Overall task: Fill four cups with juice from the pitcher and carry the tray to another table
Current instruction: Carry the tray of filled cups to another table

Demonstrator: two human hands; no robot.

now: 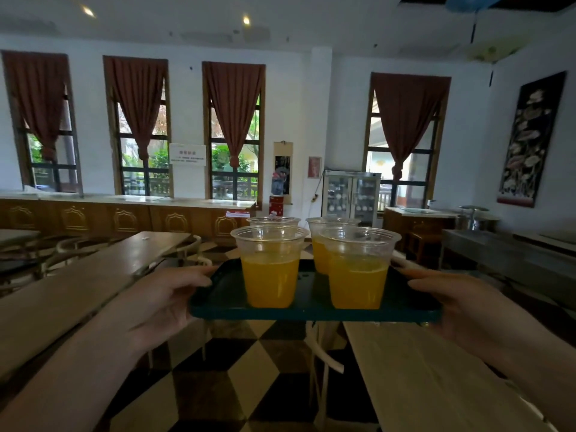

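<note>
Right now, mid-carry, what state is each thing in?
Tray: lifted, held level over the aisle between two tables.
Left hand: grip closed on the tray's left edge.
Right hand: grip closed on the tray's right edge.
Near-left cup: upright, about half full of juice.
Near-right cup: upright, about half full.
Far-right cup: upright, holds juice.
Far-left cup: upright; fill hidden.

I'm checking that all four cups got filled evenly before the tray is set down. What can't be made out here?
Head view only:
- Back left cup: juice level hidden by the front left cup.
- Back right cup: mostly hidden behind the front right cup.
- Fingers under the tray: hidden by it.
- Pitcher: not in view.
</note>
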